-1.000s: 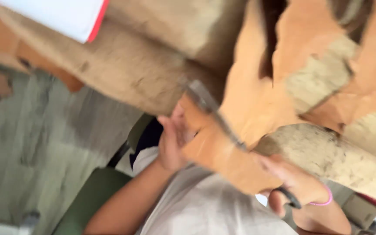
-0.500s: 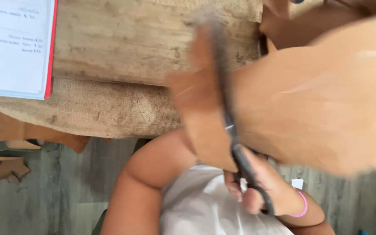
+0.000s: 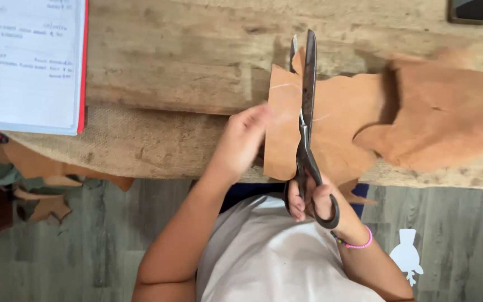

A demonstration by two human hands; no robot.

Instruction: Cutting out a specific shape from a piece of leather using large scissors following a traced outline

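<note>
My right hand (image 3: 311,202) has its fingers hooked through the handles of the scissors (image 3: 307,120), whose blades stand slightly parted across the tan leather sheet (image 3: 342,131). My left hand (image 3: 240,142) pinches the sheet's left edge, fingers curled together. The leather lies at the near edge of the wooden table (image 3: 185,61), with a white notebook (image 3: 26,61) far left.

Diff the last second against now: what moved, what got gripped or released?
The leather sheet came down from mid-air onto the wooden bench. Left hand still pinches its edge; right hand still works the scissors, blades now in the leather. Nothing released.
</note>
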